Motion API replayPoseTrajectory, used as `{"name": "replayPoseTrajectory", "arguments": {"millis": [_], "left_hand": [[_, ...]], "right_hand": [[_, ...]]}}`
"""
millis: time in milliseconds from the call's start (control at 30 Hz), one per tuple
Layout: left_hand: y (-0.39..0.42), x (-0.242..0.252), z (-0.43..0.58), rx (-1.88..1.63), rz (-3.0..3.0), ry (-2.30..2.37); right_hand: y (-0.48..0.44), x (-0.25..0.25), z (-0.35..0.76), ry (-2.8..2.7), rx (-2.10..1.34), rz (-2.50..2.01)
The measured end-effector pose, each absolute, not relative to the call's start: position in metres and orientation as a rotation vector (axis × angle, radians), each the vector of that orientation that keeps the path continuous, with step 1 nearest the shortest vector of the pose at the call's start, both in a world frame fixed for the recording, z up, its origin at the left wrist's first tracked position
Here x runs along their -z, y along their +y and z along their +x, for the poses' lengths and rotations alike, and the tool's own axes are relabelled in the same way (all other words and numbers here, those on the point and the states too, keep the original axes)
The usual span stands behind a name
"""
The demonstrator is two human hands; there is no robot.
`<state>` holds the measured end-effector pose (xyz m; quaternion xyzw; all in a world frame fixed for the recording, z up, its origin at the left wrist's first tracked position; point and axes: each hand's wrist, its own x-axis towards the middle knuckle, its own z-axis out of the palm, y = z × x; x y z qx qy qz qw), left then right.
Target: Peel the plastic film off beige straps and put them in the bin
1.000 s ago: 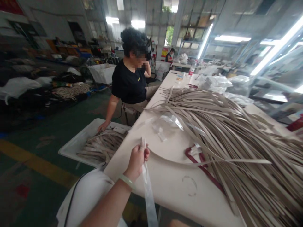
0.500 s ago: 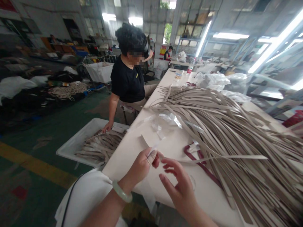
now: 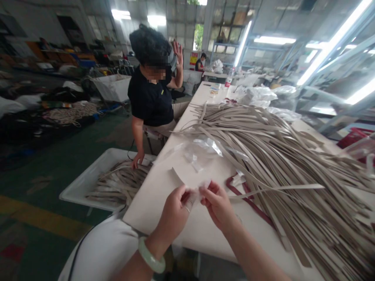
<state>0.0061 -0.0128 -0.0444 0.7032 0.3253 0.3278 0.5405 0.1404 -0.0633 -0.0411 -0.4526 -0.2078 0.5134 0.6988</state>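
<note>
In the head view, my left hand [image 3: 175,210], with a pale bangle at its wrist, is closed in a pinch on a beige strap [image 3: 177,176] whose end juts up past the fingers. My right hand [image 3: 217,203] meets it with fingertips together, pinching a bit of clear plastic film [image 3: 197,189] between the two hands. Fingers cover most of the film. To the right of the hands, a beige length [image 3: 272,190] runs out over a dark red strap [image 3: 258,208]; whether it joins the held strap is hidden.
A big heap of beige straps [image 3: 263,136] covers the right of the white table [image 3: 152,195]. Loose clear film [image 3: 205,150] lies ahead of my hands. Left of the table, a co-worker [image 3: 152,93] reaches into a white tub [image 3: 79,187] of straps. A bottle [image 3: 228,80] stands far back.
My right hand has moved in from spread fingers to a pinch on the film beside my left hand. The co-worker's other hand is now raised near the head. The view has shifted slightly.
</note>
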Motion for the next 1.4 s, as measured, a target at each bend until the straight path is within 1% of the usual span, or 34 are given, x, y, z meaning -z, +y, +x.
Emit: {"name": "replayPoseTrajectory", "arguments": {"millis": [67,167,233,400,467,567,667,800,900,1000,1133,1233,1400], "left_hand": [[-0.011,0.046,0.007,-0.733,1.599,0.788],[-0.010,0.049,0.007,-0.769,1.620,0.845],[-0.010,0.049,0.006,-0.795,1.626,0.882],[-0.006,0.043,0.001,-0.745,1.621,0.894],[-0.004,0.042,-0.001,-0.647,1.592,0.795],[-0.003,0.044,0.000,-0.560,1.487,0.644],[-0.002,0.048,0.001,-0.601,1.378,0.643],[0.001,0.047,-0.004,-0.691,1.385,0.766],[0.004,0.044,-0.010,-0.722,1.409,0.819],[0.005,0.042,-0.015,-0.756,1.427,0.792],[0.004,0.040,-0.019,-0.831,1.582,0.777],[0.006,0.038,-0.022,-0.876,1.733,0.811],[0.012,0.034,-0.028,-0.965,1.922,0.860]], "right_hand": [[-0.064,0.037,0.143,-0.436,-1.215,-0.956],[-0.066,0.034,0.145,-0.397,-1.346,-0.909],[-0.066,0.036,0.146,-0.399,-1.331,-0.934],[-0.070,0.047,0.150,-0.640,-1.010,-1.144],[-0.075,0.048,0.150,-0.853,-0.897,-1.227],[-0.084,0.043,0.146,-1.250,-0.830,-1.287],[-0.090,0.039,0.141,-1.512,-0.689,-1.381],[-0.088,0.043,0.148,-1.546,-0.427,-1.651],[-0.078,0.055,0.166,-1.680,-0.189,-1.889],[-0.065,0.070,0.180,-1.852,-0.235,-2.063],[-0.059,0.079,0.185,-1.854,-0.259,-2.133],[-0.068,0.064,0.188,-1.845,-0.284,-2.041],[-0.100,0.011,0.200,-1.842,-0.316,-1.755]]}}
